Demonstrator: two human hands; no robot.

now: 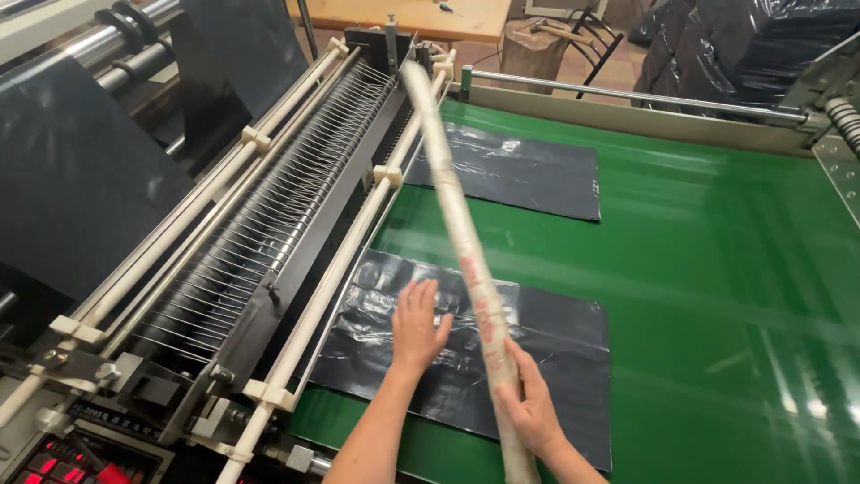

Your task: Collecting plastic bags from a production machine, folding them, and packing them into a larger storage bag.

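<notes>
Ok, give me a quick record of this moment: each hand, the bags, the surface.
left hand: open, palm flat on the near black plastic bag stack
right hand: gripping a long pale wrapped rod, angled over the belt
far black plastic bag stack: lying flat, untouched
surface: green conveyor belt
left side: machine with white rails and wire fingers

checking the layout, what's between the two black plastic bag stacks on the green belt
In the head view, only bare green belt separates the far bag stack from the near bag stack; the long pale tube in the right hand crosses above it.
</notes>
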